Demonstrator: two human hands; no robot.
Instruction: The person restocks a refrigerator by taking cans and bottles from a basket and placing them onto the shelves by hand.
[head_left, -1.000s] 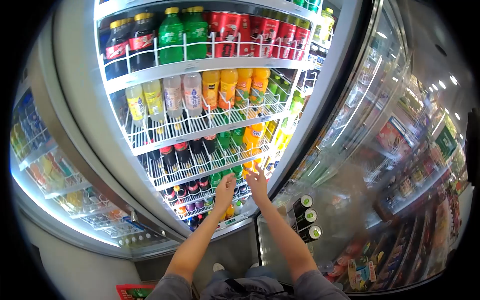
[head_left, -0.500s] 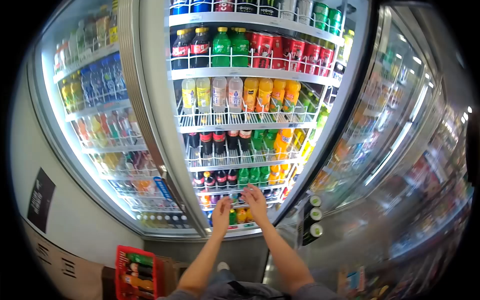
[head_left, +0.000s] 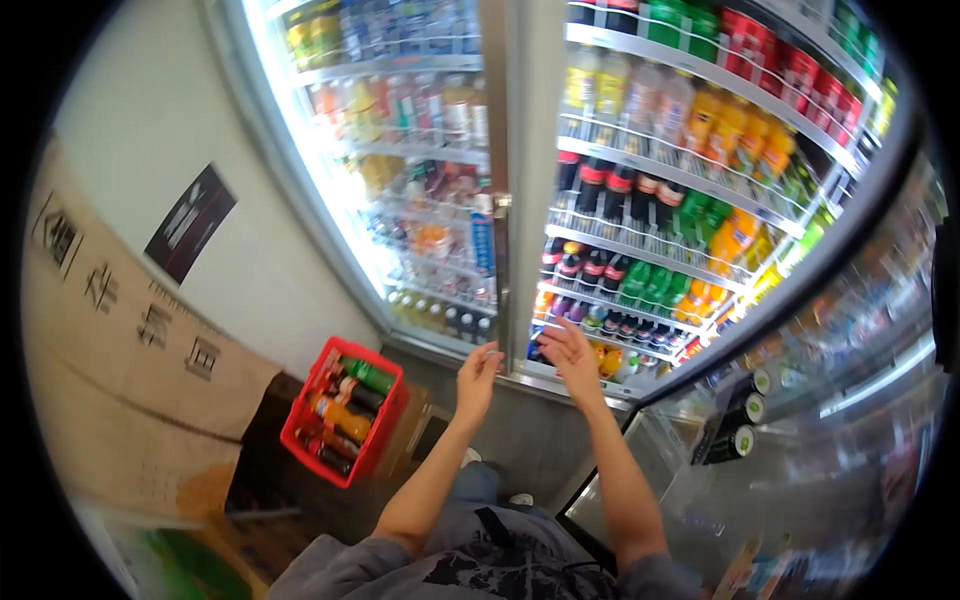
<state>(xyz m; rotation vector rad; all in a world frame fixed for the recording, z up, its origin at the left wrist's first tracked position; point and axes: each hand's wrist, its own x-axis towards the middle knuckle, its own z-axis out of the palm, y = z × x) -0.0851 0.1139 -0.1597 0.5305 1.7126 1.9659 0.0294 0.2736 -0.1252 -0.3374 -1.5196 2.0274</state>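
Both hands are raised in front of my body, a short way apart, before the lower part of an open drinks fridge (head_left: pixel 640 155). My left hand (head_left: pixel 479 383) has its fingers curled towards the thumb; whether anything small is between them cannot be made out. My right hand (head_left: pixel 572 358) holds nothing, with its fingers partly spread and bent. Behind the hands are shelves of dark, green and orange bottles. A red basket (head_left: pixel 385 420) with several bottles lying in it stands to the lower left.
A closed glass fridge door (head_left: pixel 420 200) is at the left of the open one. At the right, the open door (head_left: pixel 850 280) reaches outward, near several black cans (head_left: pixel 745 408). Cardboard (head_left: pixel 405 430) lies by the basket, and a brown printed panel (head_left: pixel 130 330) is at far left.
The view has swung left and down, so the fridge shelves shift right and the red basket shows more fully. Both hands remain raised in front of me.
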